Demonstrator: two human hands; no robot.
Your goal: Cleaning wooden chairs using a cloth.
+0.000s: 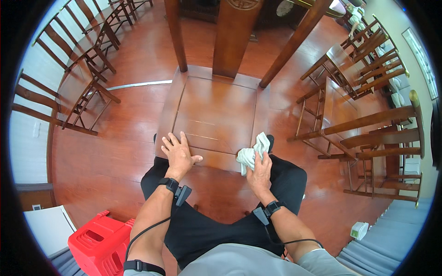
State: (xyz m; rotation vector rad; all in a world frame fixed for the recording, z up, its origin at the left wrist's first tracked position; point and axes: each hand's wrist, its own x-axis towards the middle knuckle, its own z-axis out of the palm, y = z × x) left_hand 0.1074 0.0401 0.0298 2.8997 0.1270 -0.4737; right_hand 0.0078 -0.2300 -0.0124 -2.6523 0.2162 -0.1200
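Left hand flat on wooden chair seat in middle of frame, fingers spread wide, holding nothing. Right hand grips pale green cloth, pressing it on seat's front right edge. Red plastic stool at lower left. More wooden chairs at right.

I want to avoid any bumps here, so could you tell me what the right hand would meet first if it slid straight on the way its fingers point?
The right hand already presses the white cloth; beyond lies bare wooden seat, then probably the right-hand chair post.
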